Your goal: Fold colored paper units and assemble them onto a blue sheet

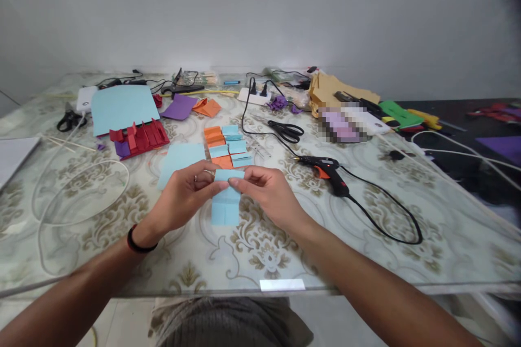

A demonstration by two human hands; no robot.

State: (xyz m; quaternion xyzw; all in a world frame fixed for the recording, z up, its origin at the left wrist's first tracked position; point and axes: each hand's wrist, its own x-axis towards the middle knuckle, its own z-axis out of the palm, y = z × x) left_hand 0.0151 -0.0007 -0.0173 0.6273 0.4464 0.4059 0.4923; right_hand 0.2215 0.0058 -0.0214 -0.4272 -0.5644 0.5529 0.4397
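Between my two hands is a small light blue paper strip (226,207) with fold creases across it. My left hand (188,187) pinches its left edge with thumb and fingers. On the opposite edge, my right hand (264,187) grips the paper, thumb on top. The strip's lower part hangs toward me, marked by a vertical crease. Just beyond my fingers lie folded orange paper pieces (214,135) and folded light blue paper pieces (236,146), set in rows. A flat light blue sheet (185,154) lies left of them, partly behind my left hand.
A black glue gun (331,171) with a looping cord lies to the right, below black-handled scissors (287,130). A white power strip (254,96) stands at the back. Red folded paper (146,138) and a larger blue sheet (122,105) lie left, near a white cable (83,222).
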